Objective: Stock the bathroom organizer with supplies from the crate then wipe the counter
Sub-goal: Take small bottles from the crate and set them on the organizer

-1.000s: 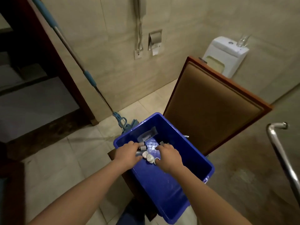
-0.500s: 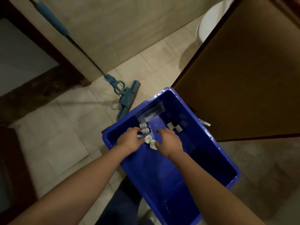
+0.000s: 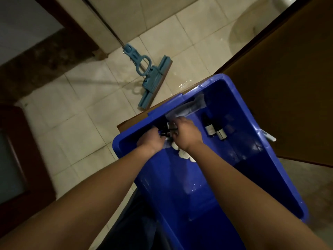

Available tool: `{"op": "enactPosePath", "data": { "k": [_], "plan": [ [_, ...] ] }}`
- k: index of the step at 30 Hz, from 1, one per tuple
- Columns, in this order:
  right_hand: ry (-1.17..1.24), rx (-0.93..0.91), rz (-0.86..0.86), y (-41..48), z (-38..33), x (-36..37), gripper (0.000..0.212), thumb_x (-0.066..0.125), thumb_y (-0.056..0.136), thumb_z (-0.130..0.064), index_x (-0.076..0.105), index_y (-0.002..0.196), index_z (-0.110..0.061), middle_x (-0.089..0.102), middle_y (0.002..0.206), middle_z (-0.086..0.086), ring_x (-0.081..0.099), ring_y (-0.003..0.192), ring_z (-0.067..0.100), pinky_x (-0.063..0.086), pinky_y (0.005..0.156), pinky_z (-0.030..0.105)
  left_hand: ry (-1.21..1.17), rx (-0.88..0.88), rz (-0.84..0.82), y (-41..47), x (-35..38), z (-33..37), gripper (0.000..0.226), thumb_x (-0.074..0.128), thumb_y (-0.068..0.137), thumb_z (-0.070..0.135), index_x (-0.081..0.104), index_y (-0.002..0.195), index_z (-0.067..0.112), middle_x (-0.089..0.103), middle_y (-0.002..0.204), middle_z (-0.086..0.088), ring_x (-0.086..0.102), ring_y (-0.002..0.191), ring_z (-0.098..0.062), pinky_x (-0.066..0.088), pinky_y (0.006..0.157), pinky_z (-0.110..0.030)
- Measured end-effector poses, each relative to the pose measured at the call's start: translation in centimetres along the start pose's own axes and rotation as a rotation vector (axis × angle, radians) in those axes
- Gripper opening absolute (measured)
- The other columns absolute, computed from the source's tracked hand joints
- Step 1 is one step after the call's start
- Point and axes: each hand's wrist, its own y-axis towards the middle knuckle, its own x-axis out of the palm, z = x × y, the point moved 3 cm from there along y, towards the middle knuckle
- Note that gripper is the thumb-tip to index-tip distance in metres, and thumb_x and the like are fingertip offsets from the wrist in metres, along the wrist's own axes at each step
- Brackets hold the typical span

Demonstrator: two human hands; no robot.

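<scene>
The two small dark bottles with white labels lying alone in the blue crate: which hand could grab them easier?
Probably the right hand: those two small dark bottles lie just beside it in the blue plastic crate, while the left hand sits farther away.

Crate [image 3: 225, 177] lower centre-right of frame. Both hands inside its upper left end: left hand [image 3: 150, 141] beside right hand [image 3: 187, 133], small bottles [image 3: 166, 129] between them. Two bottles [image 3: 214, 130] right of hands. Mop [image 3: 153, 80] on floor [image 3: 72, 105], upper centre.
</scene>
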Motion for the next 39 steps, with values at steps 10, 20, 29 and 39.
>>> {"op": "enactPosePath", "data": {
  "k": [10, 20, 29, 39],
  "plan": [
    [-0.041, -0.023, 0.003, 2.0, 1.0, 2.0, 0.052, 0.058, 0.088, -0.019, 0.048, 0.139, -0.024, 0.049, 0.130, 0.005, 0.045, 0.120, 0.028, 0.045, 0.079, 0.037, -0.260, -0.102, -0.056, 1.7, 1.5, 0.3, 0.032, 0.051, 0.098, 0.020, 0.051, 0.128, 0.011, 0.062, 0.119, -0.016, 0.061, 0.111, -0.035, 0.051, 0.095, -0.049],
    [0.170, 0.077, -0.032, 2.1, 1.8, 3.3, 0.029, 0.054, 0.093, -0.022, 0.051, 0.120, -0.011, 0.060, 0.116, 0.013, 0.056, 0.104, 0.033, 0.040, 0.069, 0.033, -0.535, -0.167, -0.093, 2.6, 2.5, 0.5, 0.039, 0.046, 0.097, 0.003, 0.046, 0.136, 0.007, 0.060, 0.123, -0.025, 0.063, 0.106, -0.036, 0.049, 0.099, -0.048],
    [0.647, 0.253, 0.003, 0.9, 2.8, 3.3, 0.021, 0.050, 0.096, -0.014, 0.052, 0.116, -0.011, 0.061, 0.108, 0.009, 0.058, 0.095, 0.024, 0.048, 0.079, 0.035, -0.709, -0.128, -0.112, 1.8, 3.7, 1.4, 0.030, 0.048, 0.098, 0.004, 0.052, 0.128, 0.001, 0.062, 0.089, -0.010, 0.057, 0.061, -0.012, 0.048, 0.042, -0.017],
    [1.248, 0.496, -0.024, -3.6, 3.2, 1.4, 0.007, 0.050, 0.099, -0.011, 0.053, 0.105, -0.008, 0.064, 0.087, 0.009, 0.066, 0.078, 0.024, 0.058, 0.073, 0.036, -0.642, -0.057, -0.230, -0.7, 3.2, 3.2, 0.020, 0.045, 0.102, 0.019, 0.058, 0.118, 0.014, 0.062, 0.083, 0.001, 0.058, 0.070, -0.008, 0.051, 0.059, -0.024]
  ]
}}
